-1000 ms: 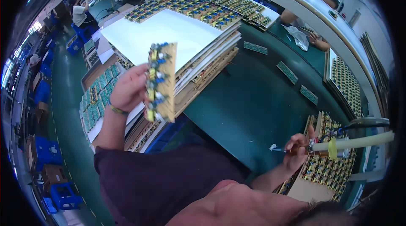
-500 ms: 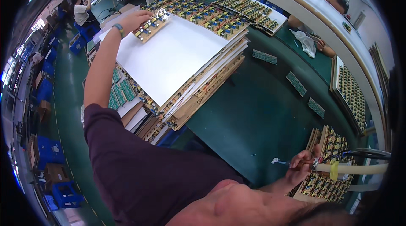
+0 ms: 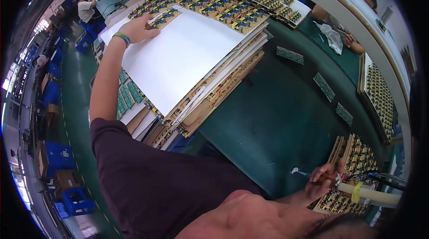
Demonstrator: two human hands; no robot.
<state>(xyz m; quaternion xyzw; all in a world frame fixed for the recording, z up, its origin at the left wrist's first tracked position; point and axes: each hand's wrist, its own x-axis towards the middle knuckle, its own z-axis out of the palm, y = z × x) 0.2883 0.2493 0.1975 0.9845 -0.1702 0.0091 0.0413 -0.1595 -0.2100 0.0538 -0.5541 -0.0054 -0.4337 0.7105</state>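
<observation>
My left hand reaches to the far left of a tall stack, its fingers closed on the near end of a narrow circuit board with blue and yellow parts. That board is low against the white sheet on the stack, beside rows of similar populated boards. At the lower right, my right hand is wrapped round a hose-fed glue dispenser. Its thin nozzle points left, with a white blob at the tip. A thick cream hose with yellow tape runs from it to the right.
Three green circuit boards lie apart on the dark green table. More populated boards sit beside my right hand. A white shelf frame arches over the right side. Across the table, a co-worker's hand is near a white cloth.
My left hand has lowered the circuit board toward the stack, and the board has turned from tilted to nearly flat beside the other boards. My right hand keeps hold of the dispenser.
</observation>
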